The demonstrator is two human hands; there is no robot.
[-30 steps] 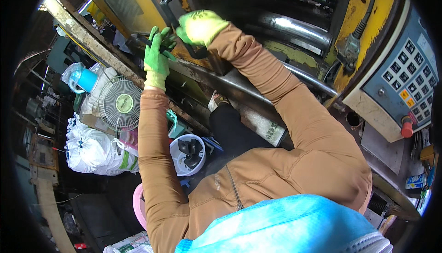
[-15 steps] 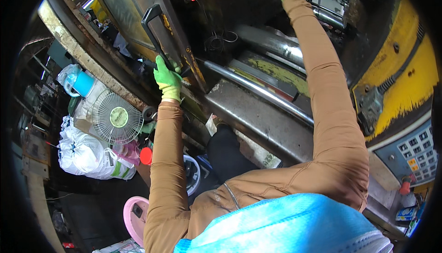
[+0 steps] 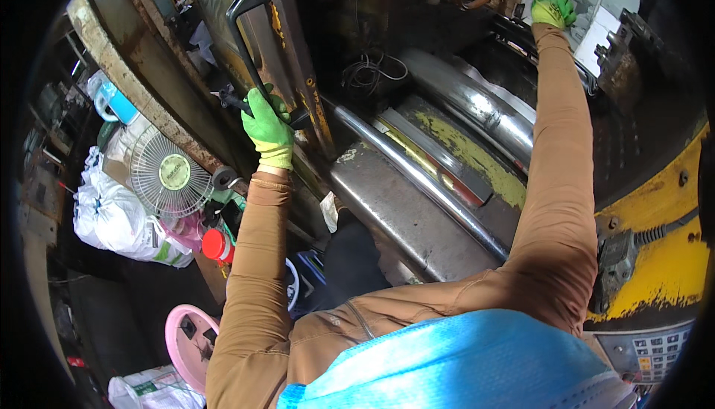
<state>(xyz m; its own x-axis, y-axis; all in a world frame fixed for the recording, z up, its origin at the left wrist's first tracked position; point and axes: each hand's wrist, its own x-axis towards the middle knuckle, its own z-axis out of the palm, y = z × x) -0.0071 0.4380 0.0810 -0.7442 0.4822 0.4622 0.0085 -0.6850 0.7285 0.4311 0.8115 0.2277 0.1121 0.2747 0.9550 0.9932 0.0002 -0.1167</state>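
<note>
Handle [image 3: 249, 33], black, stiff and likely heavy to drag, is clasped low by the left hand [image 3: 268, 128]; the right hand [image 3: 553, 7] is pressed on machinery, its grip unclear.

The green-gloved right hand [image 3: 553, 5] reaches deep into the machine, and what its fingers touch there is too small and cluttered to tell. The green-gloved left hand [image 3: 268, 128] wraps the black bar handle [image 3: 246, 33], hiding that handle's lower end. The grey keypad panel [image 3: 649, 349] is cut off by the dark rim.
</note>
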